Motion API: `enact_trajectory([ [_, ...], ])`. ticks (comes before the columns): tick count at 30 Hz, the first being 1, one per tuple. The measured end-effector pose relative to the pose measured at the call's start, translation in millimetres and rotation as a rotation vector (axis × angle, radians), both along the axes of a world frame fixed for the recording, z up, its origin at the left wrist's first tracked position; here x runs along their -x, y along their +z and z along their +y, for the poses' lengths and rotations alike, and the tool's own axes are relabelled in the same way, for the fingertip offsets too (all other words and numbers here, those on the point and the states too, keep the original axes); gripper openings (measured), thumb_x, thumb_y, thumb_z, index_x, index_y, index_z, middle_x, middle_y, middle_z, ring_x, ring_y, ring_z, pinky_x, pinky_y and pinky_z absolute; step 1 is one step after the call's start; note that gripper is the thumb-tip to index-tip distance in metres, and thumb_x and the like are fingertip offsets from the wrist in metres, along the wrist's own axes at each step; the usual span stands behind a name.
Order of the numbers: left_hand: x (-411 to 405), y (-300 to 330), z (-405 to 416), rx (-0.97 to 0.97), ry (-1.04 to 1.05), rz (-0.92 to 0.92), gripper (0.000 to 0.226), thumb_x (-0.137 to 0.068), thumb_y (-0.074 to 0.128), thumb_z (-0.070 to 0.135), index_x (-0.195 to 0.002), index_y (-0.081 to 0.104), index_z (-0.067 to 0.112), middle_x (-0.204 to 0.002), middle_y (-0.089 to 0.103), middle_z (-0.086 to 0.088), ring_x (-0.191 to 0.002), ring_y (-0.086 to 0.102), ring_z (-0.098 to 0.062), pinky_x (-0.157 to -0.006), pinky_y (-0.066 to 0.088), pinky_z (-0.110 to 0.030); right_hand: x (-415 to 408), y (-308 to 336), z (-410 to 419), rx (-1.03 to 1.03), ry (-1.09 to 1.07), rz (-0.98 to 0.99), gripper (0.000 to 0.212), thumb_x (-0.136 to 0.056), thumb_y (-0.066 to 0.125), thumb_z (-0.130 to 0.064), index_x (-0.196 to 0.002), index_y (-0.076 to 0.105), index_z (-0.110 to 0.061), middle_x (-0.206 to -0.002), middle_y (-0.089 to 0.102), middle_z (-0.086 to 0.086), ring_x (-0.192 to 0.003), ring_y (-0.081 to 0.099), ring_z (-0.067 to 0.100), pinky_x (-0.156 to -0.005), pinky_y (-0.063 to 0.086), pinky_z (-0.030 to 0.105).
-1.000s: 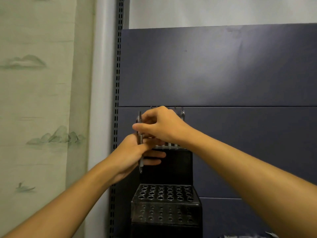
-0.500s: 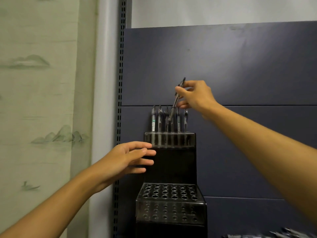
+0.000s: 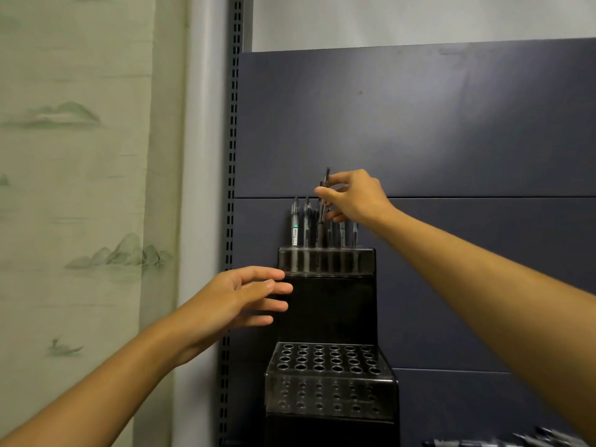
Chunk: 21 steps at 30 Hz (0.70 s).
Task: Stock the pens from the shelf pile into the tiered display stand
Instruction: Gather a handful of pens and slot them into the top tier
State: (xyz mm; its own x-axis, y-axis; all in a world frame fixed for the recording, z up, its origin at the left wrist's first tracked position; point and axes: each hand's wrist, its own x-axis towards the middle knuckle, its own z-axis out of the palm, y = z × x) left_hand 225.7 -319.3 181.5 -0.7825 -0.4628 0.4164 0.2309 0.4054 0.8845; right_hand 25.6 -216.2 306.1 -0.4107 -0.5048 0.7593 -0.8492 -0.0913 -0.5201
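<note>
A dark pen [image 3: 323, 201] stands nearly upright just above centre of the frame, pinched near its top between the thumb and fingers of the right hand [image 3: 353, 198]. Its lower end sits among the row of pens [image 3: 317, 229] already standing in the top tier of the black display stand [image 3: 327, 304]; whether its tip has entered a hole cannot be made out, since the other pens crowd in front of it. About six pens fill that top row, the leftmost carrying a white and green label.

Below the top tier the stand drops as a plain black face, then steps forward into a lower tier [image 3: 329, 358] in the lower centre of the frame, whose grid of round holes holds no pens.

The left hand [image 3: 238, 300] hovers at centre left, fingers spread and relaxed, gripping nothing; its fingertips lie just at the left edge of the stand, level with the base of the top tier.

In the bottom right corner a pile of pens [image 3: 512, 441] lies flat on the shelf, only partly in view.

Behind the stand is a dark blue panel [image 3: 435, 124], bordered on its left by a slotted metal upright [image 3: 230, 156]. The left third of the frame is a pale green wall covering [image 3: 80, 156] printed with faint hills.
</note>
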Motion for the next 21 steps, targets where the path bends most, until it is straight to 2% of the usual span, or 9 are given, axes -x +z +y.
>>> enact_trajectory([
  [2, -0.5, -1.1, -0.4, 0.001, 0.0, -0.002, 0.023, -0.099, 0.053, 0.019, -0.119, 0.063, 0.019, -0.112, 0.075, 0.003, -0.1, 0.073, -0.019, -0.085, 0.058, -0.034, 0.5, -2.4, -3.5, -0.009, -0.014, -0.011, 0.04, -0.09, 0.07, -0.028, -0.124, 0.061, -0.01, -0.089, 0.072, 0.01, -0.066, 0.074, 0.017, -0.063, 0.062, 0.028],
  [4, -0.6, -2.9, -1.4, 0.004, 0.0, -0.003, 0.023, -0.099, 0.053, 0.019, -0.12, 0.063, 0.02, -0.112, 0.075, 0.003, -0.1, 0.073, -0.019, -0.085, 0.057, -0.034, 1.5, -4.8, -7.0, -0.035, -0.017, -0.026, 0.026, -0.087, 0.073, -0.029, -0.102, 0.062, -0.01, -0.086, 0.074, 0.012, -0.062, 0.074, 0.018, -0.061, 0.063, 0.03],
  [6, -1.0, -4.0, -2.7, 0.004, -0.001, 0.003, 0.023, -0.099, 0.053, 0.019, -0.12, 0.063, 0.02, -0.112, 0.075, 0.003, -0.1, 0.073, -0.019, -0.085, 0.057, -0.035, 1.6, -7.1, -11.0, -0.079, -0.047, -0.01, 0.026, -0.086, 0.074, -0.03, -0.089, 0.06, -0.009, -0.083, 0.074, 0.012, -0.06, 0.073, 0.017, -0.059, 0.062, 0.03],
  [12, 1.7, -6.0, -4.2, -0.015, -0.029, 0.013, 0.023, -0.099, 0.053, 0.018, -0.12, 0.063, 0.019, -0.112, 0.075, 0.003, -0.101, 0.073, -0.019, -0.086, 0.058, -0.033, 2.3, -13.9, -13.7, -0.101, -0.181, 0.11, 0.029, -0.086, 0.071, -0.038, -0.086, 0.064, -0.009, -0.077, 0.073, 0.008, -0.059, 0.072, 0.014, -0.069, 0.063, 0.035],
  [15, 4.9, -7.8, -0.9, -0.069, -0.054, 0.032, 0.023, -0.099, 0.052, 0.016, -0.119, 0.063, 0.016, -0.11, 0.076, 0.001, -0.1, 0.073, -0.021, -0.083, 0.06, -0.03, 5.8, -16.6, -13.9, -0.103, -0.174, 0.098, 0.027, -0.088, 0.071, -0.037, -0.082, 0.065, -0.01, -0.076, 0.074, 0.008, -0.058, 0.072, 0.013, -0.07, 0.063, 0.035],
  [21, 3.0, -9.3, 4.9, -0.031, -0.078, 0.034, 0.022, -0.099, 0.053, 0.016, -0.118, 0.064, 0.017, -0.111, 0.075, 0.002, -0.1, 0.073, -0.02, -0.085, 0.059, -0.031, 4.1, -13.5, -13.8, -0.113, -0.214, 0.094, 0.027, -0.089, 0.07, -0.036, -0.082, 0.067, -0.009, -0.074, 0.074, 0.009, -0.058, 0.072, 0.013, -0.07, 0.063, 0.034],
])
